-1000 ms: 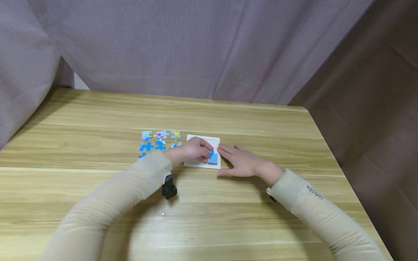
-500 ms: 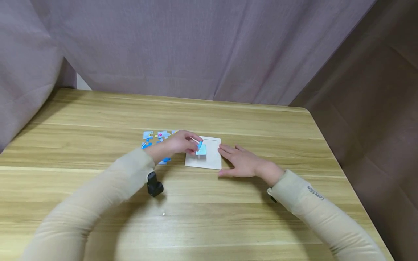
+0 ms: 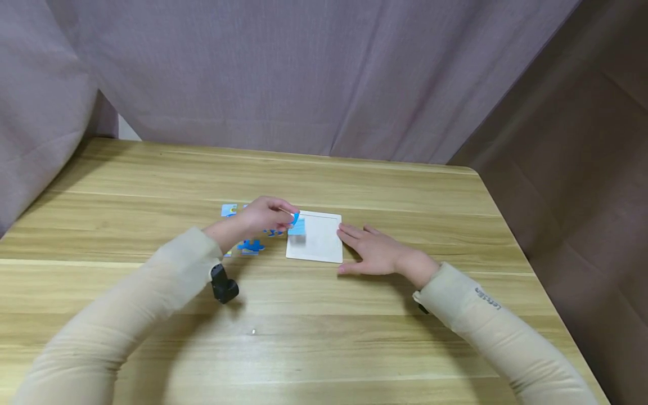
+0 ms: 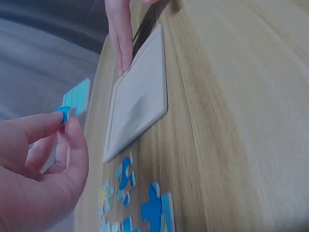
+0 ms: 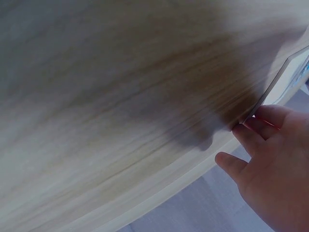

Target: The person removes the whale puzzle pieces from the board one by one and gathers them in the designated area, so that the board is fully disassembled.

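My left hand [image 3: 260, 218] pinches a blue puzzle piece [image 3: 297, 226] by its knob between thumb and finger, raised over the left edge of a white puzzle tray [image 3: 319, 239]. In the left wrist view the piece [image 4: 77, 96] shows a pale striped body and a darker blue tab. My right hand [image 3: 377, 251] lies with fingers extended, fingertips at the tray's right edge. The right wrist view shows those fingers [image 5: 248, 137] against the tray's rim [image 5: 277, 84].
Several loose puzzle pieces [image 3: 250, 246] lie on the wooden table [image 3: 324, 337] left of the tray, some hidden under my left hand and forearm. A tiny white speck [image 3: 253, 332] sits nearer me. A grey curtain [image 3: 253, 79] hangs behind the table.
My left hand has lifted the blue puzzle piece from the tray's lower right and carried it left toward the loose pieces. My right hand has stayed at the tray's edge.
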The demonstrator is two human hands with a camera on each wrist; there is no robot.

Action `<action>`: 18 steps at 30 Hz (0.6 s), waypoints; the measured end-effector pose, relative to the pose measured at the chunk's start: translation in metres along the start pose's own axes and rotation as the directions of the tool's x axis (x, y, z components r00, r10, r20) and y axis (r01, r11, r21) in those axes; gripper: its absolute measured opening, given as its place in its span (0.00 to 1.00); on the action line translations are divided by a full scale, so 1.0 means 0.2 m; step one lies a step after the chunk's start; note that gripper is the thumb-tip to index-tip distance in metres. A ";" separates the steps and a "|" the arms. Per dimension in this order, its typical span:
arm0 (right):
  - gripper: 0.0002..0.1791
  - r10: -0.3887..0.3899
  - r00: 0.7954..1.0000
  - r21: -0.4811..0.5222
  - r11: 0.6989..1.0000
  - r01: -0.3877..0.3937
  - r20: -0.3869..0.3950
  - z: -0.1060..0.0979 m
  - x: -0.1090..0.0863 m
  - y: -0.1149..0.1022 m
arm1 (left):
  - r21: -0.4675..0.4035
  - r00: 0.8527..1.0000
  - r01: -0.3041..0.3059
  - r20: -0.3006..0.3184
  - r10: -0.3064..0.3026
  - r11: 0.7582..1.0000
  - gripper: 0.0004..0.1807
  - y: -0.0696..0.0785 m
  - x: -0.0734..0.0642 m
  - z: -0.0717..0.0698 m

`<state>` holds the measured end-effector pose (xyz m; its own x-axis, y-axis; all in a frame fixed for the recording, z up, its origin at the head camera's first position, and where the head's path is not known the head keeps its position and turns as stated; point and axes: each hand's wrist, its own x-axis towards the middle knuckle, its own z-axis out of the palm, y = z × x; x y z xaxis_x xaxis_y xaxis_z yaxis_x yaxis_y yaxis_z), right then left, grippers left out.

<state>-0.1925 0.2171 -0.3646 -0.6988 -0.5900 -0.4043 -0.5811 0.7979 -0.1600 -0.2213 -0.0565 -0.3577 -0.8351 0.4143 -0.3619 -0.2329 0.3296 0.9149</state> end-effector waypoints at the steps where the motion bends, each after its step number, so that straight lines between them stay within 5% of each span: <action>1: 0.50 0.000 1.000 0.001 1.000 0.000 0.002 0.00 0.00 0.00 | -0.001 1.000 0.004 0.003 -0.004 1.000 0.17 -0.01 0.00 -0.01; 18: 0.50 0.000 1.000 0.017 1.000 0.000 0.002 0.00 0.00 0.00 | 0.116 0.998 0.002 0.058 -0.009 0.993 0.16 -0.11 -0.05 -0.13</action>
<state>-0.1922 0.2169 -0.3634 -0.6980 -0.5898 -0.4060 -0.5742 0.7999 -0.1749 -0.2209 -0.0899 -0.3701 -0.8028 0.4596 -0.3799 -0.1754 0.4270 0.8871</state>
